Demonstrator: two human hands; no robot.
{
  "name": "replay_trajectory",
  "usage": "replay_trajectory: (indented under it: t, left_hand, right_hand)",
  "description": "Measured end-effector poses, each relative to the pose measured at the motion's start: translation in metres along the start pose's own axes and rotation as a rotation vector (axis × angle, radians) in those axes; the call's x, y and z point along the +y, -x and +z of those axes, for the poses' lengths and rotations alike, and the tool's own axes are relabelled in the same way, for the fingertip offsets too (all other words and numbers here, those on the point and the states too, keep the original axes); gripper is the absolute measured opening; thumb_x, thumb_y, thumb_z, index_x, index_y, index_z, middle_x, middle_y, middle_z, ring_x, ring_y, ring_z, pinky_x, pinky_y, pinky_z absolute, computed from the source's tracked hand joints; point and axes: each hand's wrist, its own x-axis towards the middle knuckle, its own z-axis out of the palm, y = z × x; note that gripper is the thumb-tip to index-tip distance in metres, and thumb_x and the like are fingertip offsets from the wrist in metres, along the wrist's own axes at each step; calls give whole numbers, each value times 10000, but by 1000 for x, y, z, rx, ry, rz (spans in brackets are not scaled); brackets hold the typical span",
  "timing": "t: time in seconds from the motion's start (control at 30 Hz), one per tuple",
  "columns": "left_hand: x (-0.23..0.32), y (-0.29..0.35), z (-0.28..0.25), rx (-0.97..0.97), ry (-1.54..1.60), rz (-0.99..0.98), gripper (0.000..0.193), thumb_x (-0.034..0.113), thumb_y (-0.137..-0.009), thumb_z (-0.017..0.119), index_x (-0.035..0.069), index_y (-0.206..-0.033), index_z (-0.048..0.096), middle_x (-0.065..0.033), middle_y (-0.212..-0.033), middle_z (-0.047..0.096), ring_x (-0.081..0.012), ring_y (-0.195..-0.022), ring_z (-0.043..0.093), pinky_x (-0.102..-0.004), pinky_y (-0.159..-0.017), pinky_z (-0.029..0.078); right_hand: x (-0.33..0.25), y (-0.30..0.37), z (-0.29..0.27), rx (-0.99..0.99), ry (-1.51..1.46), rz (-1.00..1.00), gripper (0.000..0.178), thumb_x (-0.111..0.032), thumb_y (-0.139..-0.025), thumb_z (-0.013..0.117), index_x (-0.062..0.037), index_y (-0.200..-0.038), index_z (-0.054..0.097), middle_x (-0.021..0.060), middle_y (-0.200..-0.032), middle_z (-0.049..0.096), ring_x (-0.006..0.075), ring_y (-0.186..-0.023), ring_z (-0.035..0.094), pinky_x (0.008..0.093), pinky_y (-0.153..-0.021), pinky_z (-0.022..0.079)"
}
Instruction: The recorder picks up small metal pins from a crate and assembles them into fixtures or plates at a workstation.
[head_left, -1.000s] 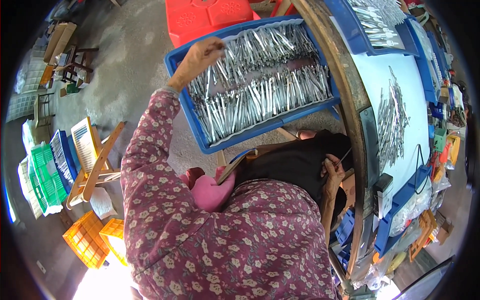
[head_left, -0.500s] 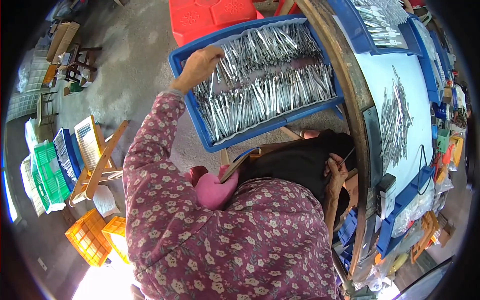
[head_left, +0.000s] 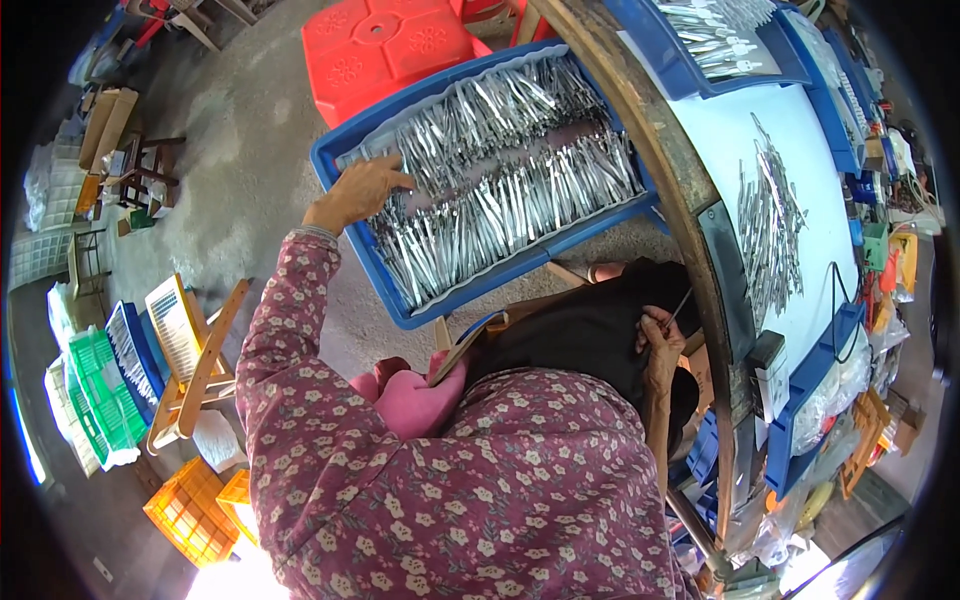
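Grey floor [head_left: 235,130]; slim, shiny strips [head_left: 505,210]; left hand [head_left: 362,188] spread; right hand [head_left: 660,342] pinching thin rod [head_left: 682,303].

open air over right half of blue tray [head_left: 525,261]; red stool [head_left: 385,50] behind, table edge [head_left: 652,115] blocks right.

This looks like a workshop. A blue tray [head_left: 500,274] is full of thin metal sticks [head_left: 510,215], a pile [head_left: 770,230] of them lies on the work table [head_left: 715,135], and an orange crate [head_left: 193,512] sits on the grey floor [head_left: 245,150].
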Motion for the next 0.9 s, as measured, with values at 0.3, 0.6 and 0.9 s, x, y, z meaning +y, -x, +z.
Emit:
replay_trajectory:
  t: [0.3, 0.6, 0.9]
  left_hand:
    - [-13, -1, -6, 184, -293, -220, 152, 125, -782, 521, 146, -877, 637, -59, -822, 578, -227, -897, 575, -384, -712, 434]
    - [30, -57, -21, 499, 257, -40, 230, 2, -769, 466, 23, -976, 565, -183, -972, 560, -378, -905, 541, -429, -766, 432]
    - [37, -87, -10, 402, 162, 81, 389, -48, -743, 424, -26, -1121, 515, -193, -1181, 486, -365, -1095, 467, -355, -939, 367]
  right_hand:
    - [4, -1, -3, -15, -68, 8, 184, -70, -804, 606, 17, -965, 588, 39, -707, 576, 65, -532, 488, 193, -444, 392]
    - [4, -1, -5, -13, -67, 36, 199, -60, -809, 585, 24, -988, 573, 46, -714, 571, 70, -529, 484, 199, -447, 396]
    - [17, -4, -19, -35, -115, -55, 211, -76, -782, 595, 14, -973, 584, 35, -662, 562, 70, -521, 503, 206, -443, 407]
